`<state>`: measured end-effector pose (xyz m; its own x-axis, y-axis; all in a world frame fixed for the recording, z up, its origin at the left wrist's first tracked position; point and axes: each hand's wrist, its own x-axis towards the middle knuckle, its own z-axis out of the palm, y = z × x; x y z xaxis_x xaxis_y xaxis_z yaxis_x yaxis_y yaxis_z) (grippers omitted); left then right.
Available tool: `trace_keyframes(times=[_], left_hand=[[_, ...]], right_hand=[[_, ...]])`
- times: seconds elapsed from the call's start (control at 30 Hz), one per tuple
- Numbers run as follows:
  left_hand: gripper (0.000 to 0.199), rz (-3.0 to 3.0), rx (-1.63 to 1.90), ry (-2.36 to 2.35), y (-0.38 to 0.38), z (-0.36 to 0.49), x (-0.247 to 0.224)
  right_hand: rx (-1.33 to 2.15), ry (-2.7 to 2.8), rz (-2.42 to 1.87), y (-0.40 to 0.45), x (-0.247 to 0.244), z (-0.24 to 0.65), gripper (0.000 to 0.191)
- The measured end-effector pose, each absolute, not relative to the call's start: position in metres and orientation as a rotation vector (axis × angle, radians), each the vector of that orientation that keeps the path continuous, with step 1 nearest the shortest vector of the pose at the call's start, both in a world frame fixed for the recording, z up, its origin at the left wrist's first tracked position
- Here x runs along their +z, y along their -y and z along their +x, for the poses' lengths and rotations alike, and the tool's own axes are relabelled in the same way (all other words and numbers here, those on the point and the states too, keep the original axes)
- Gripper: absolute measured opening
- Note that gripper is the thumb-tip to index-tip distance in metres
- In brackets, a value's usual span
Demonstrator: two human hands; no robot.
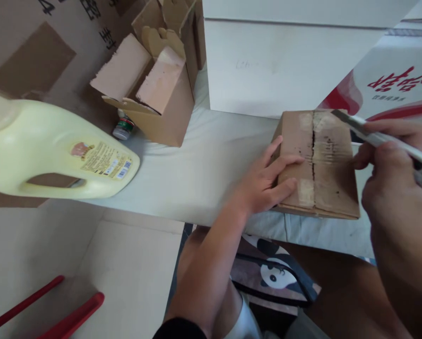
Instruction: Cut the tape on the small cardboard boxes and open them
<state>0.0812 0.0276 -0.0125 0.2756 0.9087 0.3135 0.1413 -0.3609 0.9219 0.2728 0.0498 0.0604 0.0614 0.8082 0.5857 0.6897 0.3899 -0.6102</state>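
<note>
A small brown cardboard box (331,181) lies on the pale cloth surface at the right, with a dark seam down its taped top. My left hand (267,181) rests on the box's left side and top edge, its fingers apart. My right hand (394,165) is closed around a grey metal utility knife (377,136) at the right of the box. The knife's tip is over the box's far edge, near the top end of the seam; whether it touches the cardboard cannot be made out.
Behind the box stand a large white box (267,66) and a red-and-white printed carton (405,84). Open cardboard boxes (168,113), a small bottle (123,127) and a yellow jug (55,146) are at the left. Red handles (80,315) show at the lower left.
</note>
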Motion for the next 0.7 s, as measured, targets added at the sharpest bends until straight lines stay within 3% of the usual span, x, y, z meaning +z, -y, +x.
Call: trace_keyframes(times=[0.27, 0.7], left_hand=[[0.046, 1.695, 1.212, -0.955, -0.033, 0.085, -0.021], [0.048, 1.681, 1.122, -0.972, -0.027, 0.089, -0.006]], right_hand=[[0.136, 1.795, -1.693, -0.062, 0.077, 0.255, 0.027], [0.095, 1.802, -1.460, -0.049, 0.056, 0.279, 0.023]])
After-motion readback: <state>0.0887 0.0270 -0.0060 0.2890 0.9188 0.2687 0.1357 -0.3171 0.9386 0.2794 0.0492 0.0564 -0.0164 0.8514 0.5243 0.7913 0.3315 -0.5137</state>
